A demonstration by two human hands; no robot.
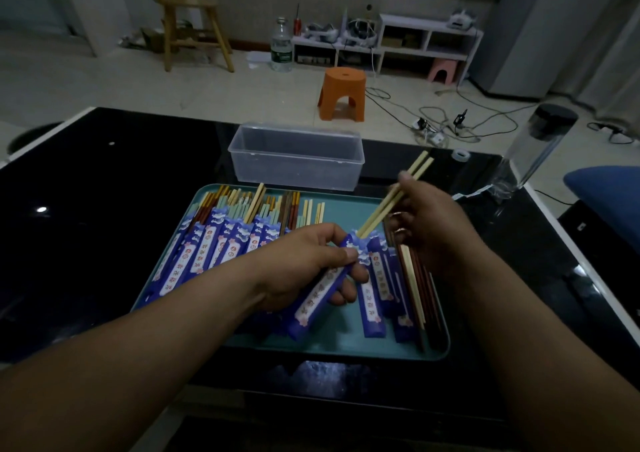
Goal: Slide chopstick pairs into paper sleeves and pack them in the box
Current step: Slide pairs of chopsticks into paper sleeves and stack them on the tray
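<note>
My left hand [304,264] grips a blue paper sleeve [320,295] with a white label, held slanted above the teal tray [349,344]. My right hand [436,229] pinches a pair of pale wooden chopsticks [414,172], whose lower tips sit in the sleeve's mouth. Several sleeved pairs [221,243] lie on the tray's left half. Empty blue sleeves [375,299] and loose dark and pale chopsticks [420,292] lie on its right half. A clear plastic box [296,160] stands open behind the tray, with nothing visible inside.
The tray rests on a black glossy table [104,188]. A clear bottle with a black cap [540,143] and crumpled plastic wrap [481,191] sit at the table's right. An orange stool [343,93] and cables lie on the floor beyond.
</note>
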